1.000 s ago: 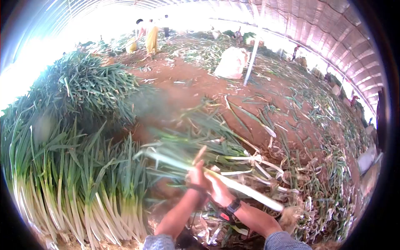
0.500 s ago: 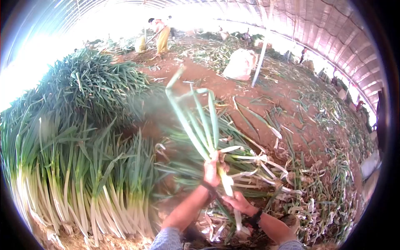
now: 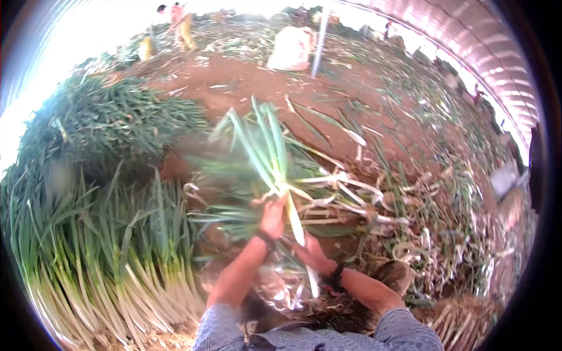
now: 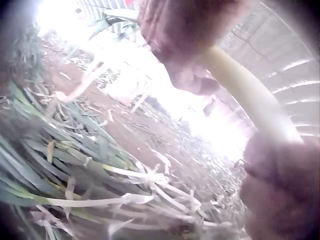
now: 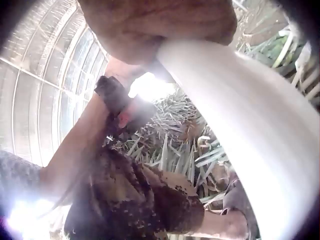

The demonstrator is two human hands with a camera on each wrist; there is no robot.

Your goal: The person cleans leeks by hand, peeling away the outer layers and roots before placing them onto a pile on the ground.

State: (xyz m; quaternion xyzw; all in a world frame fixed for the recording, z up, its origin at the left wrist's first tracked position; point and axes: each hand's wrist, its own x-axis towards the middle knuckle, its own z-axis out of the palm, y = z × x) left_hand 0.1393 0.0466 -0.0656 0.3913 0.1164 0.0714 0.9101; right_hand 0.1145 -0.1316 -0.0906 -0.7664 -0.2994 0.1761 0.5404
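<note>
A long green onion (image 3: 294,219) slants across the middle of the head view, its green leaves fanned away from the body and its white end pointing down. My left hand (image 3: 273,215) grips it just below the leaves. Lower down, my right hand (image 3: 313,256) holds the white shaft. Seen from the left wrist, the pale shaft (image 4: 255,100) runs between both hands. The right wrist view has the white shaft (image 5: 245,115) large and close, passing beneath the fingers (image 5: 165,25). Under the hands lie loose, untrimmed green onions (image 3: 234,216).
Cleaned green onions (image 3: 111,275) lie in a dense row at left, with a leafy heap (image 3: 117,117) behind. Peelings and scraps (image 3: 433,245) cover the ground at right. A pale sack (image 3: 293,50) stands by a post (image 3: 321,44); another person (image 3: 181,26) bends farther back.
Earlier the green onion lay nearly crosswise; it then swung to point leaves-forward, with the hands parting along it. Since then the head view has tipped down, and the right hand still holds the shaft.
</note>
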